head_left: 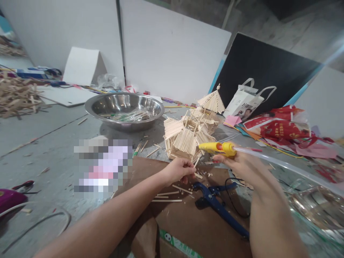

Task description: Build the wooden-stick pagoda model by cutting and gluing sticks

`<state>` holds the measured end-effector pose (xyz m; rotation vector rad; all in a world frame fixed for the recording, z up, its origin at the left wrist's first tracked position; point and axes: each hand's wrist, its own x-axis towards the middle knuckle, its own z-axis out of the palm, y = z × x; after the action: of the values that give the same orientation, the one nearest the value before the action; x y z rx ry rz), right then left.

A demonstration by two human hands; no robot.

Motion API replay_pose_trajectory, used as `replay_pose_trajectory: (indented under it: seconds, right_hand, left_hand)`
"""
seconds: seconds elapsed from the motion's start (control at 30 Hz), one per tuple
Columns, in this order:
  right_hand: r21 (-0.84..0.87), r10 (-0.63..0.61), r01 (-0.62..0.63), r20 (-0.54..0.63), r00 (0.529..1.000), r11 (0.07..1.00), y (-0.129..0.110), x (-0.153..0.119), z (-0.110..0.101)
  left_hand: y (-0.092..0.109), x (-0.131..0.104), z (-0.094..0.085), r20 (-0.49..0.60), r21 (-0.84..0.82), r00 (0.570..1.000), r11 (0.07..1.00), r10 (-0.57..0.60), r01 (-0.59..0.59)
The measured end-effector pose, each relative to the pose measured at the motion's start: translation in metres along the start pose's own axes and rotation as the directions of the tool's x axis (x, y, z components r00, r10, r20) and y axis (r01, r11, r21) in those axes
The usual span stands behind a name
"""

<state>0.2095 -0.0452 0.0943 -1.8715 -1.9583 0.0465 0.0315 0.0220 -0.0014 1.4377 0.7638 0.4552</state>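
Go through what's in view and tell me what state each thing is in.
Left hand: closed on a thin stick.
Right hand: gripping the glue gun.
Glue gun: held, nozzle toward the stick model.
Stick model: standing upright.
Basin: upright, holding sticks and plastic.
Blue cutter: lying on cardboard.
White bag: handles up.

The left arm (118, 213), toward seven o'clock, is bare and gets thinner near the wrist. The left hand (178, 171), at six o'clock, is bare too. Toward four o'clock, the right arm (271, 215) and right hand (243, 166) are bare and a bit blurry.
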Motion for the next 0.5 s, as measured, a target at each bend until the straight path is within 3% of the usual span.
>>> replay_pose_trajectory:
  seconds: [0.5]
  right_hand:
    - [0.137, -0.015, 0.025, -0.070, 0.997, 0.990, 0.008, 0.003, 0.003]
  left_hand:
    - [0.003, 0.013, 0.003, -0.051, -0.427, 0.998, 0.904, -0.033, 0.008]
